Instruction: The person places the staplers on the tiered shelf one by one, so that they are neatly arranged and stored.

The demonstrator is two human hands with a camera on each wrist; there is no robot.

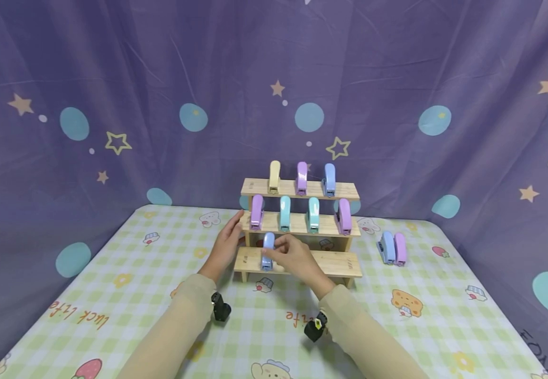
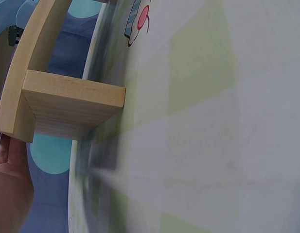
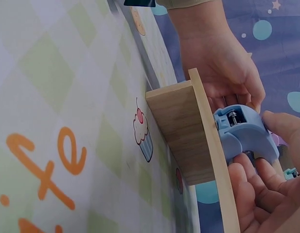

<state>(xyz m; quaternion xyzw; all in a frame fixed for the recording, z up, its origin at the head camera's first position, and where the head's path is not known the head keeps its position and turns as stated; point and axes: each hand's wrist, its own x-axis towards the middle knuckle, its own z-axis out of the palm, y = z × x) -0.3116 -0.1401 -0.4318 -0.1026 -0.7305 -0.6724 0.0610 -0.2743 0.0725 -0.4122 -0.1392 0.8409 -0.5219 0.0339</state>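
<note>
On the lowest step of a wooden three-step rack point(image 1: 327, 261), towards its left end, a light blue stapler point(image 1: 267, 252) stands upright. My right hand point(image 1: 297, 257) pinches this stapler from its right side; in the right wrist view the thumb and fingers close on the blue body point(image 3: 254, 133). At the rack's left side, my left hand point(image 1: 225, 248) has its fingers extended beside the middle step. The left wrist view shows part of that hand point(image 2: 12, 191) by the end of the lowest step; whether it touches the wood I cannot tell.
The middle step carries several staplers, including a purple one point(image 1: 257, 212) and a teal one point(image 1: 285, 213). On the top step are yellow point(image 1: 275, 176), purple point(image 1: 301, 178) and blue point(image 1: 329, 180) staplers. Right of the rack, a blue point(image 1: 387, 247) and a purple stapler point(image 1: 400, 249) stand side by side on the checked tablecloth.
</note>
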